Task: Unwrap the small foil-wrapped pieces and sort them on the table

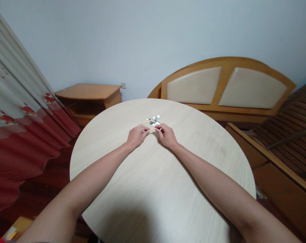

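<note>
The left hand (137, 135) and right hand (167, 135) sit half-curled, fingertips almost meeting at the near edge of a small heap of pale strips and silvery pieces (153, 121) on a round pale-wood table (193, 162). Whether they grip anything is too small to tell. A careless brush could scatter the light pieces; nothing stands in the way. A padded headboard (226, 86) rises upper right.

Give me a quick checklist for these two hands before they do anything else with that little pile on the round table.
1. Both hands in view: left hand and right hand are over the table: ok.
2. Pile of small pale strips and silver and dark pieces lies right in front of both hands: ok.
3. Pile sits well in from the edge of the round wood-grain table: ok.
4. Whether either hand holds a piece: cannot tell, too small.
</note>
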Available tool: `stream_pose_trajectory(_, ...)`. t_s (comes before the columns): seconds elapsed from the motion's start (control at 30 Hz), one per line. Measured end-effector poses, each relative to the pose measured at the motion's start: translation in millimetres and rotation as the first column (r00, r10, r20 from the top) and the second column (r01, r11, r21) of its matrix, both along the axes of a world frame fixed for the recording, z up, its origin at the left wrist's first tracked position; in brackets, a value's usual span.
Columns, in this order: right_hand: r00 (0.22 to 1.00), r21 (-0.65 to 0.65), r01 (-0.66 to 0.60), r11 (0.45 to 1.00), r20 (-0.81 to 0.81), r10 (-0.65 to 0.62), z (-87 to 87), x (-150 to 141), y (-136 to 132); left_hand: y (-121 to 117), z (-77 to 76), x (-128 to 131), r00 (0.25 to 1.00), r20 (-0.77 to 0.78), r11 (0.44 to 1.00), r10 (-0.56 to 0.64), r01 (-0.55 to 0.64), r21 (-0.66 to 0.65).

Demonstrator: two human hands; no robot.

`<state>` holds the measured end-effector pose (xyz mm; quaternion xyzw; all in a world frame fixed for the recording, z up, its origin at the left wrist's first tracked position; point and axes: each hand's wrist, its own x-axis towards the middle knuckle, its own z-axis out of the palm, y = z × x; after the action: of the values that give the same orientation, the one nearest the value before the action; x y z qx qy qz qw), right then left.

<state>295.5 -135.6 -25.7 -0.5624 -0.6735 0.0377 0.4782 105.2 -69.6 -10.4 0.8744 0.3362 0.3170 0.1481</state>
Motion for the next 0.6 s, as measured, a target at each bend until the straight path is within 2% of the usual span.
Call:
stream_pose_trajectory(0.23, 0.998, -0.046, -0.027, 0.999, 0.048, 0.029, -0.7, 1.3, 0.6, -0.5, 1.5, 0.1, 1.000, -0.019, 1.000, 0.008, -0.008, 0.002)
stream_pose_trajectory(0.43, 0.949, -0.168, 0.168, 0.971, 0.295, -0.113, 1.9, 3.9, 0.8, 5.0, -0.3, -3.4, 0.992, -0.091, 0.997, 0.083, -0.082, 0.009)
stream_pose_trajectory(0.6, 0.904, -0.269, 0.224, 0.937, 0.416, -0.097, 2.4, 5.8, 1.9, 8.8, -0.9, -5.6, 0.980, -0.140, 0.989, 0.140, -0.144, -0.018)
